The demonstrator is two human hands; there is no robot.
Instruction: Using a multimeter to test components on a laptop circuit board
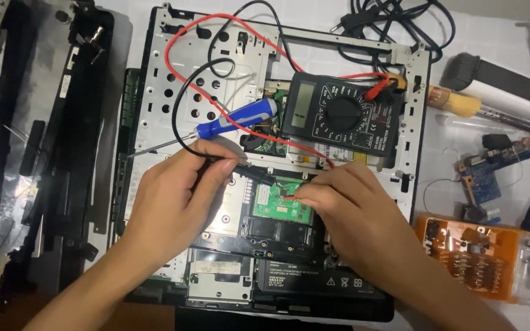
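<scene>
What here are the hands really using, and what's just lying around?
In use: left hand with black probe; right hand with red probe on green circuit board; multimeter.

Lying about: blue screwdriver, brush, orange parts box, blue board.

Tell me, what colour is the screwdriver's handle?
The screwdriver has a blue handle with white bands, seen best in the head view, lying above the left hand.

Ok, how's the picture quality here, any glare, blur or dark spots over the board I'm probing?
Head view: even, soft light; the green board between the left hand and right hand is sharp. Mild glare shows on the metal frame and the multimeter screen. The black panel on the left is dim, the bottom corners dark.
</scene>
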